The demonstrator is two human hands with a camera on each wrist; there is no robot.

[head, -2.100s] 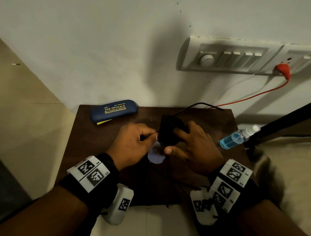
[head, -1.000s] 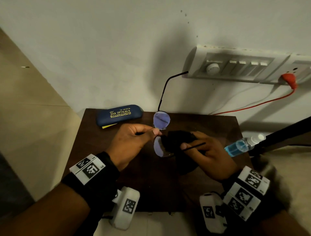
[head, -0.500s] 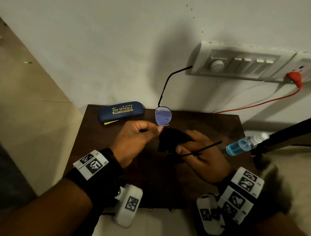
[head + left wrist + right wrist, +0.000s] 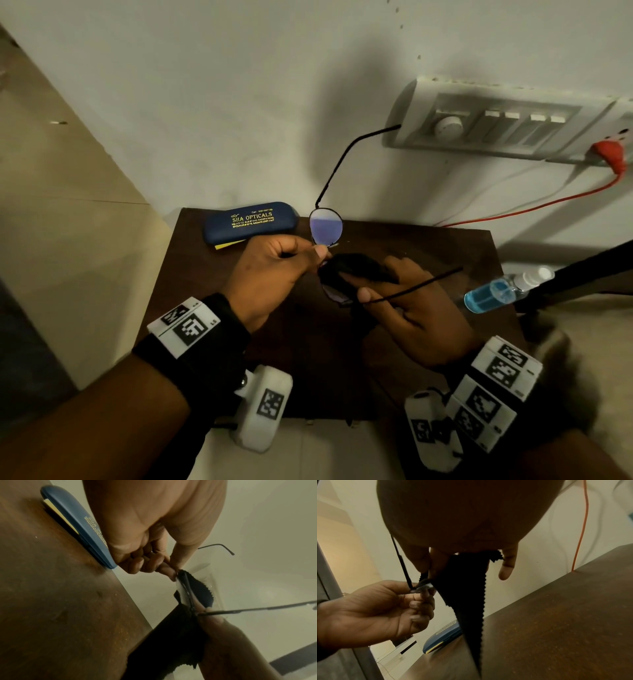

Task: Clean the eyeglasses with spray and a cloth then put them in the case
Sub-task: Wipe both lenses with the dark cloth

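eyeglasses [image 4: 327,236]: held in the air over the table, between both hands; thin black wire frame, both temple arms unfolded
left fingers [image 4: 320,253]: thumb and forefinger pinched on the frame at the bridge, other fingers curled into the palm of left hand [image 4: 270,274]
right fingers [image 4: 364,294]: closed round the black cloth [image 4: 356,269] with the near lens inside the fold; right hand [image 4: 407,308] holds cloth and lens together
lens position: far lens bare, sticks up just past the left fingertips; near lens mostly hidden by cloth
handling: light, springy, fragile at the hinges; lenses likely slick if wet with spray, smear if touched bare
grip advice: hold rim or bridge, not lens faces, not temple tips
cloth: soft, limp, zigzag edge, tail hangs below the right palm
case [image 4: 251,222]: blue, shut, at table back edge, well apart from hands
spray bottle [image 4: 503,291]: lying at right table edge
table [image 4: 445,246]: dark wood
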